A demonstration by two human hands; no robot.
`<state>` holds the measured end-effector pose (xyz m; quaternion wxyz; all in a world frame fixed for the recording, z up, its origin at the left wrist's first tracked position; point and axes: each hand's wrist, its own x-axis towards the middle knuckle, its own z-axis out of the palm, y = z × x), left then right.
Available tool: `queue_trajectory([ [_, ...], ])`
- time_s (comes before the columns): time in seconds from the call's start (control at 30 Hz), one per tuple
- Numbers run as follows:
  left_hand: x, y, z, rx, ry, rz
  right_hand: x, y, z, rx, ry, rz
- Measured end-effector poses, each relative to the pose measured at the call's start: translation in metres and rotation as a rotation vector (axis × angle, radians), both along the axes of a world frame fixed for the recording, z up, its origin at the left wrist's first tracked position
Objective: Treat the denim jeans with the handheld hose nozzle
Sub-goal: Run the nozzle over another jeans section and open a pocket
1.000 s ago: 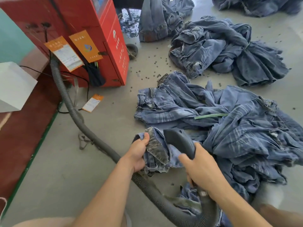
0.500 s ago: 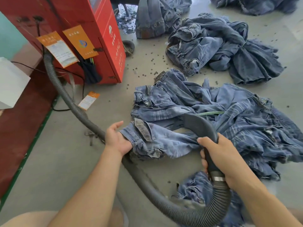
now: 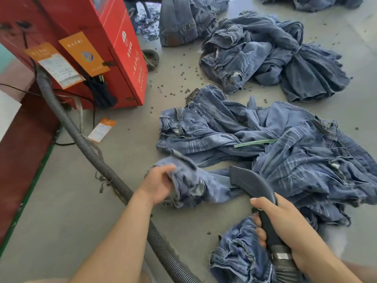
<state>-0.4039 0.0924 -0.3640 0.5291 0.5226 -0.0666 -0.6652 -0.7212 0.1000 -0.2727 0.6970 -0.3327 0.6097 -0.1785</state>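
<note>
A person's right hand [image 3: 285, 227] wraps its fingers and thumb round the handle of a dark handheld nozzle [image 3: 251, 184], whose mouth sits against a pair of denim jeans [image 3: 195, 184] on the concrete floor [image 3: 61, 201], just in front of the red machine [image 3: 98, 48]. The left hand [image 3: 157, 185] grips the bunched, blurred end of that garment, fingers curled into the cloth. One ribbed grey hose [image 3: 85, 144] runs from the machine's side across the floor to the nozzle. Beyond the held pair lies one large heap of jeans [image 3: 285, 150], crossed by a green strip [image 3: 255, 142]; two further denim piles [image 3: 275, 54] lie farther from the machine. Two orange tags [image 3: 83, 54] hang on the machine and a third tag [image 3: 102, 129] lies at its foot; their print, and the white lettering on the machine's side, is too small to read. Dark pellets [image 3: 183, 74] dot the floor.
</note>
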Motion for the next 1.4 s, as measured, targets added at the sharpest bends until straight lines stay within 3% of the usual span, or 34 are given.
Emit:
queue_trajectory([
  [0.03,0.009,-0.005,-0.001,-0.108,0.134,0.095,-0.001,-0.001,-0.001,0.009,-0.001,-0.002],
  [0.07,0.017,-0.011,-0.001,-0.164,0.145,0.114,-0.003,-0.002,-0.002,0.018,-0.001,-0.004],
  [0.1,0.022,-0.016,-0.001,-0.120,-0.019,0.022,-0.003,-0.003,-0.002,0.025,-0.002,-0.005],
  [0.2,0.019,-0.009,-0.024,0.223,-0.866,-0.528,-0.002,-0.005,-0.005,0.027,0.009,-0.016],
  [0.27,0.018,-0.005,-0.048,0.287,-1.039,-0.496,0.000,-0.008,-0.007,0.022,0.022,-0.014],
  [0.33,0.018,-0.006,-0.053,0.258,-0.903,-0.270,-0.002,-0.011,-0.009,0.019,0.019,-0.007],
  [0.43,0.016,-0.018,-0.026,0.144,-0.357,0.097,-0.006,-0.013,-0.010,0.014,0.005,-0.013],
  [0.5,0.019,-0.022,-0.008,0.043,-0.097,0.144,-0.006,-0.015,-0.009,0.009,-0.002,-0.018],
  [0.53,0.020,-0.022,-0.001,0.047,-0.053,0.071,-0.005,-0.015,-0.008,0.008,-0.012,-0.021],
  [0.67,0.010,-0.012,0.008,0.254,-0.290,-0.382,-0.007,-0.012,-0.008,0.005,-0.036,-0.022],
  [0.9,0.008,-0.003,-0.008,0.291,-0.501,-0.200,-0.011,-0.006,-0.010,-0.010,-0.016,0.005],
  [1.0,0.003,0.005,-0.014,0.354,-0.386,-0.114,-0.004,-0.002,-0.012,-0.009,-0.020,0.035],
  [1.17,-0.007,0.019,-0.008,0.357,0.069,-0.195,0.006,0.004,-0.014,-0.038,-0.019,0.102],
  [1.3,-0.012,0.026,-0.010,0.328,0.116,-0.102,0.007,0.006,-0.012,-0.032,-0.017,0.105],
  [1.4,-0.005,0.027,-0.005,0.199,0.229,-0.031,0.007,0.005,-0.008,-0.025,-0.012,0.104],
])
